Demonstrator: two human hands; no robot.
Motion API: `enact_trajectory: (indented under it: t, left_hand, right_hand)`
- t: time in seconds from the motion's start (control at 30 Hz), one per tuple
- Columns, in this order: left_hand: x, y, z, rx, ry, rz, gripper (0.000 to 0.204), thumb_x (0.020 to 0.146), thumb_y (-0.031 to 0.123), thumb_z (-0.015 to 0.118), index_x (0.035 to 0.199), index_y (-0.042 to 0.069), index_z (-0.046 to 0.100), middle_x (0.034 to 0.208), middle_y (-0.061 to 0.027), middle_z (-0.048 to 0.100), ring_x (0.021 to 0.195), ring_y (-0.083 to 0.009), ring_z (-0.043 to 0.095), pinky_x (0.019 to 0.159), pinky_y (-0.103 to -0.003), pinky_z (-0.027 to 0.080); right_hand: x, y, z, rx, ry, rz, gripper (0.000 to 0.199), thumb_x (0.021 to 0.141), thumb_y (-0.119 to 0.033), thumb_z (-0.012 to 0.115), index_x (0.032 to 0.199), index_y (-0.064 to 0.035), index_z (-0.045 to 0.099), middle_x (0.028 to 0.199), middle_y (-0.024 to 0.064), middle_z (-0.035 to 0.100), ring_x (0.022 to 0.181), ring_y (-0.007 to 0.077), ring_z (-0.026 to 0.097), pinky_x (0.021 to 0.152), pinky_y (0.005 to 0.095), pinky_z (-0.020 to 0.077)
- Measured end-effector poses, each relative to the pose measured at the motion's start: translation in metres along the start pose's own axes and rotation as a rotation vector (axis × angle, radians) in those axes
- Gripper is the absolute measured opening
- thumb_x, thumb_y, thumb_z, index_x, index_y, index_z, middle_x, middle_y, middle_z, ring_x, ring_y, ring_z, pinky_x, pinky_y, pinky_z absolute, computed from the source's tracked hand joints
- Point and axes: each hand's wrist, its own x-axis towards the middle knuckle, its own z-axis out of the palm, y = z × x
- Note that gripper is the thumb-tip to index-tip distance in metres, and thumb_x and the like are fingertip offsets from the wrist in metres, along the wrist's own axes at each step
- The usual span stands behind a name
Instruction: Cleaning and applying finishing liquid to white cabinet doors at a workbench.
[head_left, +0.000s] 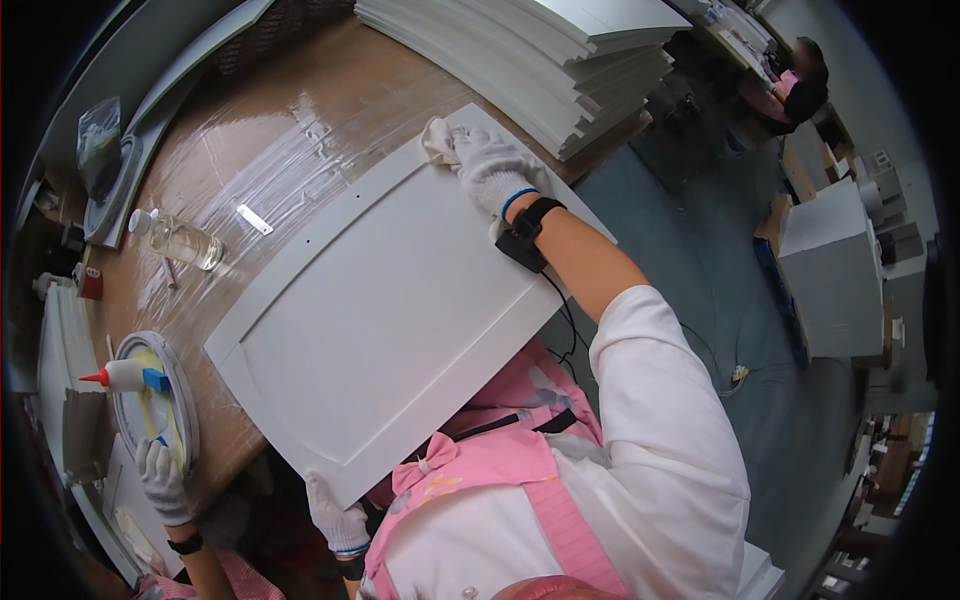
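A white framed panel [380, 310], like a cabinet door, lies slanted across the table's near edge in front of me. My right hand [492, 172], in a white knit glove, is closed on a pale cloth [437, 143] pressed to the panel's far frame. Down at the near corner, my gloved left hand [335, 517] grips the panel's edge, its thumb on top and its other fingers mostly hidden. Two small dark holes show along the panel's left frame.
Stacked white panels [540, 60] rise at the back. On the film-covered table [240, 180] are a clear bottle [185, 243], a metal plate [254, 220] and a round lid [188, 400] with a red-tipped glue bottle [125, 376]. A co-worker's gloved hand [160, 480] is beside the lid. Another person [800, 85] sits far right.
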Motion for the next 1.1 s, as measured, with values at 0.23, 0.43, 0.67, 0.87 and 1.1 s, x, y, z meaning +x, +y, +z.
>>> enact_trajectory:
  t: [0.23,0.43,0.67,0.87,1.1]
  left_hand:
    - [0.006,-0.006,-0.012,-0.048,0.063,-0.007,0.045,0.102,0.031,0.053,0.137,0.004,0.049,0.124,-0.0111,0.060,0.111,-0.0232,0.062,0.086,-0.036,0.056]
    - [0.008,0.000,0.006,-0.095,0.049,0.016,0.046,0.099,0.034,0.058,0.134,0.004,0.051,0.122,-0.0090,0.062,0.106,-0.0222,0.064,0.087,-0.036,0.055]
    - [0.018,-0.010,0.014,-0.074,0.055,0.027,0.047,0.099,0.036,0.057,0.134,0.005,0.051,0.120,-0.0087,0.063,0.104,-0.0232,0.065,0.084,-0.037,0.056]
    - [0.014,-0.007,0.007,-0.077,-0.018,-0.003,0.041,0.100,0.035,0.056,0.127,0.005,0.054,0.119,-0.0090,0.064,0.106,-0.0237,0.064,0.091,-0.038,0.054]
    - [0.017,-0.007,0.003,0.008,0.028,0.081,0.053,0.100,0.041,0.053,0.139,0.005,0.046,0.126,-0.0100,0.060,0.110,-0.0247,0.062,0.088,-0.039,0.055]
  right_hand:
    - [-0.112,0.187,-0.053,-0.289,-0.435,0.418,0.034,0.092,-0.022,0.058,0.126,-0.0153,0.061,0.123,0.0133,0.061,0.113,0.0307,0.061,0.094,0.0408,0.0507]
    - [-0.159,0.187,-0.075,0.722,0.039,0.417,0.039,0.090,-0.021,0.058,0.126,-0.0080,0.060,0.113,0.0154,0.063,0.093,0.0310,0.065,0.083,0.0401,0.0515]
    - [-0.182,0.016,0.012,0.186,0.130,-0.434,0.016,0.084,-0.018,0.059,0.097,-0.0097,0.061,0.102,0.0130,0.055,0.098,0.0304,0.057,0.080,0.0375,0.0518]
    - [-0.182,0.038,0.009,0.345,0.269,-0.513,0.034,0.074,-0.013,0.068,0.107,-0.0129,0.062,0.106,0.0082,0.058,0.092,0.0296,0.059,0.080,0.0415,0.0508]
    - [-0.157,0.240,0.023,0.990,-0.086,0.711,0.032,0.094,-0.020,0.052,0.121,-0.0031,0.058,0.108,0.0165,0.066,0.091,0.0271,0.067,0.081,0.0377,0.0541]
